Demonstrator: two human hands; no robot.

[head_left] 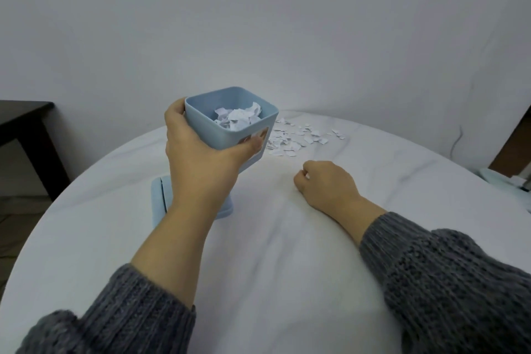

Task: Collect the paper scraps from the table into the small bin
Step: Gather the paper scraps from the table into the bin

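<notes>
My left hand grips a small light-blue square bin and holds it lifted above the table, tilted slightly toward me. White paper scraps fill part of the bin's inside. Several more white paper scraps lie scattered on the white round table, just right of and behind the bin. My right hand rests on the table in a closed fist, nearer to me than the scraps; a small white bit shows at its fingers, too small to identify.
A light-blue lid lies on the table under my left wrist. A dark wooden table stands at the far left. A pale object sits beyond the table's right edge. A white wall is behind.
</notes>
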